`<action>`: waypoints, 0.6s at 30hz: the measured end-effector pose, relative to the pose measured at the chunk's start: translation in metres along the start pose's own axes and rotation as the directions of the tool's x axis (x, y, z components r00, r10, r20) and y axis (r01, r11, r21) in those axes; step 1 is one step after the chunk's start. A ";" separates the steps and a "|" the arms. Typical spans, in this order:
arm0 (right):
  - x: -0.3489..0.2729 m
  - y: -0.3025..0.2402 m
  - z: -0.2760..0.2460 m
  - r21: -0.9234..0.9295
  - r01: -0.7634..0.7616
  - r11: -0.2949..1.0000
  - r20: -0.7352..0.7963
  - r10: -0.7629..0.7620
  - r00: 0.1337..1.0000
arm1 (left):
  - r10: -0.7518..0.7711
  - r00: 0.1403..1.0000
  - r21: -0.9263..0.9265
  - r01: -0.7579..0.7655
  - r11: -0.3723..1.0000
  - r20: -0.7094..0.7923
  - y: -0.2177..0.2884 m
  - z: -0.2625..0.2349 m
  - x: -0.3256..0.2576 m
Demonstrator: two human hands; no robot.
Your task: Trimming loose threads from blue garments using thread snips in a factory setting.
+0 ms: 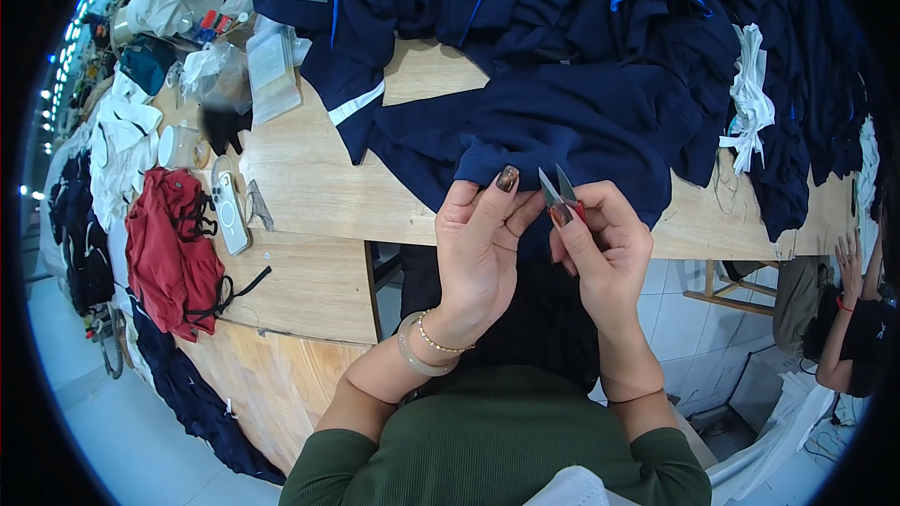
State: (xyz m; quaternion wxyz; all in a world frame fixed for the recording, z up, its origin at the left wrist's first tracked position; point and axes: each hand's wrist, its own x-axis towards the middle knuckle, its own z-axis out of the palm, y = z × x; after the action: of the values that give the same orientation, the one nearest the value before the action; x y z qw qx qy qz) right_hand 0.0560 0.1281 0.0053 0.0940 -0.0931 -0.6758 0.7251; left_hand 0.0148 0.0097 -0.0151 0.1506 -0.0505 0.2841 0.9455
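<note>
My left hand (pixel 478 244) pinches the near edge of a dark navy garment (pixel 562 122) that lies spread over the wooden table (pixel 309 178), thumb pressed on the fabric. My right hand (pixel 605 248) holds small red-handled thread snips (pixel 561 189), their two blades apart and pointing up at the garment's edge just right of my left thumb. The two hands almost touch. A bangle and a thin gold bracelet sit on my left wrist.
A heap of navy garments (pixel 656 0) covers the far side of the table. White cloth strips (pixel 752 98) hang at the right. A phone (pixel 231 211), a red garment (pixel 173 253) and plastic bags (pixel 267 70) lie left. Another person (pixel 858 319) sits at lower right.
</note>
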 end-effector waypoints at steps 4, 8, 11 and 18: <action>0.000 -0.001 0.001 0.022 -0.021 1.000 0.002 0.021 1.000 | -0.006 1.000 0.012 0.006 1.000 -0.003 0.001 0.000 0.000; 0.000 0.003 0.001 0.023 0.035 0.999 -0.004 -0.035 0.999 | -0.013 1.000 0.021 0.013 1.000 0.016 0.000 -0.002 0.001; -0.001 0.003 0.000 0.047 0.112 0.993 -0.018 -0.112 0.994 | -0.009 1.000 0.001 0.009 1.000 0.014 0.000 0.000 0.001; 0.018 0.009 -0.024 -0.172 0.371 0.913 -0.110 -0.392 0.913 | 0.032 0.999 -0.036 -0.031 0.999 0.034 -0.001 -0.004 0.002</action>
State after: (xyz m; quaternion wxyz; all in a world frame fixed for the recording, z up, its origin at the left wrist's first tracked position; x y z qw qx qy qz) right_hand 0.0451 0.1548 -0.0057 0.2747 -0.0173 -0.7243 0.6322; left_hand 0.0134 0.0088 -0.0197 0.1397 -0.0325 0.2655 0.9534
